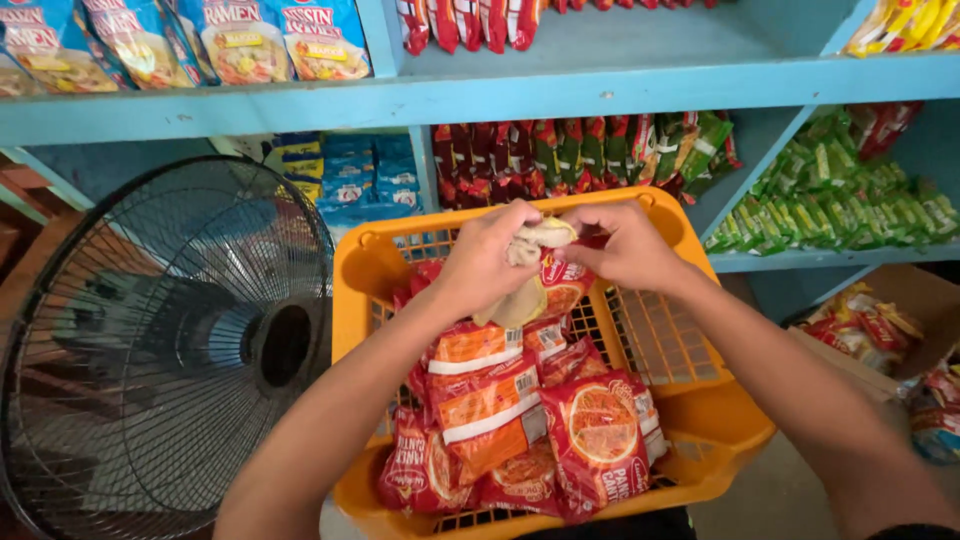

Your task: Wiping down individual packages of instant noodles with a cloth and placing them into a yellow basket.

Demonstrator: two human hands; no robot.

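Note:
Over an orange plastic basket (700, 420) both of my hands meet on a crumpled beige cloth (532, 262). My left hand (485, 260) clutches the cloth from the left, and a fold of it hangs below the fist. My right hand (625, 245) pinches its upper right end. Inside the basket lie several red and orange noodle packets (545, 420), piled toward the left and front. One packet (562, 280) stands just under my hands.
A black standing fan (160, 350) fills the left side, close to the basket. Blue shelves (560, 85) behind hold blue, red and green snack packets. A cardboard box (880, 330) with more packets sits at the right.

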